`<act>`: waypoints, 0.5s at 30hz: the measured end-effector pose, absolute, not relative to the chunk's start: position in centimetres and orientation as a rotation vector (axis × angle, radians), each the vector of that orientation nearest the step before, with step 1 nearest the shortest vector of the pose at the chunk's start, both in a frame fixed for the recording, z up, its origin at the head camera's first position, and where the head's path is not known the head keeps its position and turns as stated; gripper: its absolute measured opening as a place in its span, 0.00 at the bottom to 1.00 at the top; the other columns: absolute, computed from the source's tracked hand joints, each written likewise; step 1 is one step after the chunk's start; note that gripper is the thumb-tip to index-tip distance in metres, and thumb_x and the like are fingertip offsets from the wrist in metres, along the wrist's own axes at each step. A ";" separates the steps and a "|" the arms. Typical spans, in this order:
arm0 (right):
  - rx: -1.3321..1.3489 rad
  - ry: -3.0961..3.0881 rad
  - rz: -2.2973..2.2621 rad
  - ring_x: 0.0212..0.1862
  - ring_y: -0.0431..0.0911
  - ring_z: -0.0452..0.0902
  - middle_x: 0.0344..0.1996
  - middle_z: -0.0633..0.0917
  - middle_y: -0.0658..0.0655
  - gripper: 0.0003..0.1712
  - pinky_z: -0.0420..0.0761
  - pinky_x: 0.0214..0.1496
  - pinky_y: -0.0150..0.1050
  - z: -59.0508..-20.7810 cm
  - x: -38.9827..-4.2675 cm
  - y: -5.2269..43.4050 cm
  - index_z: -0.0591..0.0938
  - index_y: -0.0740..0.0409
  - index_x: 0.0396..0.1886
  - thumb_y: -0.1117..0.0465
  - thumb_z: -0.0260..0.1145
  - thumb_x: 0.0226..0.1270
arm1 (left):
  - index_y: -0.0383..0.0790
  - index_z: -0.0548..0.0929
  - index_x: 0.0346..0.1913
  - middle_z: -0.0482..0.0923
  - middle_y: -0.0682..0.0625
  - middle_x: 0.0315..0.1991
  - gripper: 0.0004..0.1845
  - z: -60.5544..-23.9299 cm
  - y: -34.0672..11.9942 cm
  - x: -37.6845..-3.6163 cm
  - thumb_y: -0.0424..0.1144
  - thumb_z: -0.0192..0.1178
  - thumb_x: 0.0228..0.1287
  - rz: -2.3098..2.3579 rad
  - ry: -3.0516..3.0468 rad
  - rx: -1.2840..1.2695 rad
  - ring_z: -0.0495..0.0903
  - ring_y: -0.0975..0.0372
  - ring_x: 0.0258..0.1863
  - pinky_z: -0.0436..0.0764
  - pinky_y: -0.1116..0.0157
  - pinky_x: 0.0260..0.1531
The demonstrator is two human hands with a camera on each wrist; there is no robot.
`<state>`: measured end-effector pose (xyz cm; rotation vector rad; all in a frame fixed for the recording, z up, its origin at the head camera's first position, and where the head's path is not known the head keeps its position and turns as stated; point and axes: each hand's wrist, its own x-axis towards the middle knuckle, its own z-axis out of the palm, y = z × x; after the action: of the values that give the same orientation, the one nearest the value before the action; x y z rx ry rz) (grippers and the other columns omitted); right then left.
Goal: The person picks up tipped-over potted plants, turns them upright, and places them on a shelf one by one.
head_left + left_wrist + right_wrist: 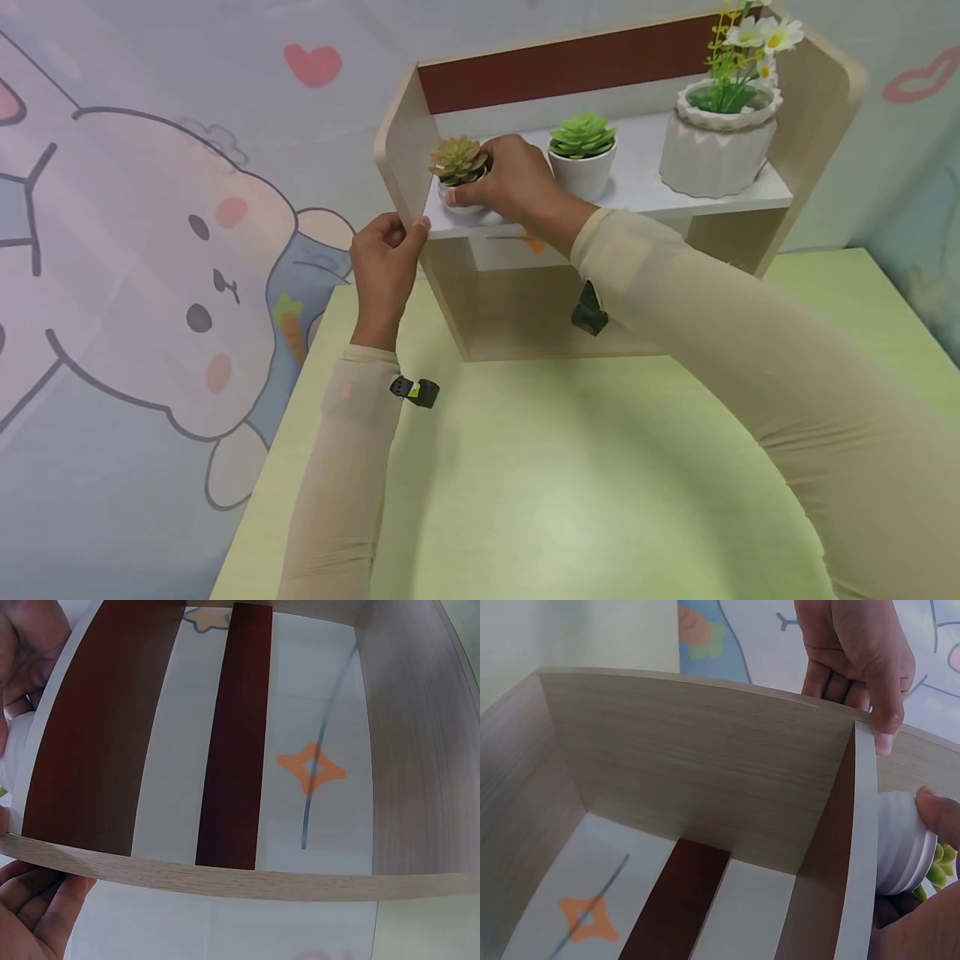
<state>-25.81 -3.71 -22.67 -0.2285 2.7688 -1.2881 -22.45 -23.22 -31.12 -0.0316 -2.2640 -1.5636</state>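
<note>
Gripping the small pot (459,196) near the shelf (705,200) edge, right hand (517,183).

1. A wooden shelf unit (817,108) stands at the back of a pale green tabletop (570,492).
2. The right hand (510,179) grips a small white pot with a brownish succulent (459,162) at the shelf's left end.
3. The left hand (384,267) holds the unit's left side panel, thumb on its front edge.
4. Beside the held pot stands a green succulent pot (582,154); farther right, a ribbed white pot with daisies (720,137).
</note>
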 end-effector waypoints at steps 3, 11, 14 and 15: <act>-0.220 2.750 -1.288 0.59 0.42 0.75 0.61 0.84 0.52 0.35 0.74 0.62 0.37 -22.4 -25.7 -3.6 0.83 0.55 0.65 0.45 0.80 0.61 | 0.31 0.87 0.56 0.89 0.40 0.50 0.19 -30.9 -23.2 -22.5 0.42 0.68 0.71 -1.567 -2.265 -0.037 0.89 0.55 0.49 0.85 0.57 0.54; -0.281 2.755 -1.251 0.63 0.45 0.75 0.64 0.82 0.55 0.44 0.73 0.67 0.39 -22.7 -25.3 -3.4 0.75 0.58 0.74 0.45 0.78 0.64 | 0.30 0.87 0.55 0.89 0.39 0.49 0.18 -30.9 -23.2 -22.5 0.41 0.68 0.70 -1.577 -2.246 -0.027 0.89 0.55 0.48 0.85 0.58 0.52; -0.323 2.763 -1.246 0.69 0.47 0.72 0.69 0.78 0.58 0.53 0.70 0.72 0.40 -23.1 -25.0 -3.3 0.64 0.60 0.81 0.45 0.77 0.65 | 0.30 0.87 0.55 0.89 0.38 0.49 0.19 -31.0 -23.2 -22.5 0.40 0.68 0.70 -1.582 -2.240 -0.018 0.89 0.55 0.48 0.85 0.58 0.52; -0.334 2.769 -1.247 0.71 0.48 0.71 0.71 0.77 0.60 0.55 0.69 0.74 0.41 -23.3 -24.9 -3.3 0.60 0.61 0.83 0.45 0.77 0.65 | 0.30 0.87 0.55 0.89 0.38 0.49 0.19 -31.0 -23.1 -22.6 0.40 0.68 0.69 -1.581 -2.237 -0.019 0.89 0.55 0.48 0.85 0.58 0.52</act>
<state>-24.90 -3.32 -23.28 -0.3344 2.7688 -1.2467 -22.57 -23.13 -31.03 -0.0188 -2.2368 -1.5812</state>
